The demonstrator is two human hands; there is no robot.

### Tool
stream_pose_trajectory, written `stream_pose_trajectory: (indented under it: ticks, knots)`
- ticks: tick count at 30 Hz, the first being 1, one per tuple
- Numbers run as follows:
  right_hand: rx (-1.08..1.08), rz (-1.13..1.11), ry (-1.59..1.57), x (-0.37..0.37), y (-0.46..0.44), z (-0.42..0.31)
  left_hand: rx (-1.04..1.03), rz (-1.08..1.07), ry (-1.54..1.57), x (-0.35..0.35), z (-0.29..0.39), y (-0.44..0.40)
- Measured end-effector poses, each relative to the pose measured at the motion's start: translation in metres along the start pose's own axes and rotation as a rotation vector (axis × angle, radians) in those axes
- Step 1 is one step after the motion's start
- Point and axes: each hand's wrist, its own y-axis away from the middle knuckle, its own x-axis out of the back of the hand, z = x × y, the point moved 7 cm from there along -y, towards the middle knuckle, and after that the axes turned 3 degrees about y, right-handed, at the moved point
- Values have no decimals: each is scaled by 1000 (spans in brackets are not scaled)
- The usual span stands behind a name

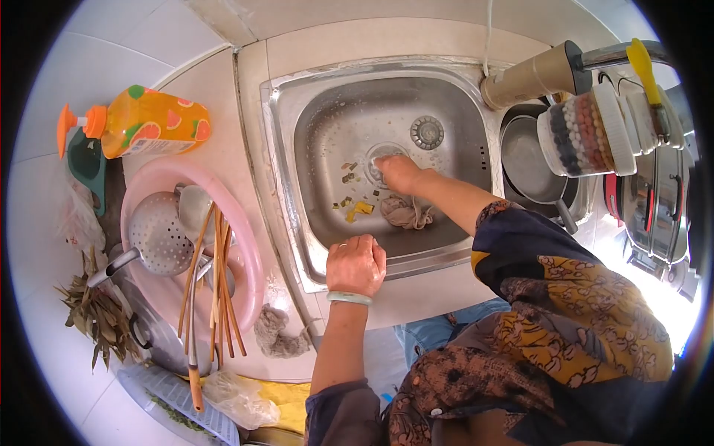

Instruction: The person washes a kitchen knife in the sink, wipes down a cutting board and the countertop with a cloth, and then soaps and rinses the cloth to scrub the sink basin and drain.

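My right hand [401, 174] reaches into the steel sink [320, 149], its fingertips at the round drain fitting in the basin floor; its fingers are bent together and what they may hold is hidden. A wet, crumpled cloth [406, 213] lies just below it. Yellow scraps [361, 209] and small dark bits are to its left. A round metal strainer [427, 132] sits farther up the basin. My left hand [357, 265], with a ring and a pale bangle, is closed in a fist at the sink's near edge, and nothing shows in it.
Left of the sink, a pink basin [256, 275] holds a perforated ladle [160, 232] and several chopsticks [216, 297]. An orange pump bottle [160, 123] lies behind it. A scouring pad [279, 333] is nearby. Pans [532, 160] and a beaded jar [587, 134] are at right.
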Motion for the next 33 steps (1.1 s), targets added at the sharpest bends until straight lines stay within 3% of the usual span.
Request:
stream_pose_trajectory:
  ticks: [7, 13, 22, 25, 28, 33]
  knots:
    - [-30, 156, -314, -8, -1, 5, -10, 4, 3, 1, 1, 1]
    - [-125, -244, -1031, -19, 5, -12, -9, 21, 8, 2, 1, 1]
    - [70, -202, -1288, 25, 30, -115, -10, -45, -43, -4, 0, 2]
    - [346, 77, -197, 26, 44, -124, -23, -22, -56, -5, 0, 2]
    - [297, 219, -418, 38, 55, -113, -27, -36, -74, -5, 1, 2]
    - [-82, 113, -95, 38, 38, -28, -23, -9, -44, -3, 1, 2]
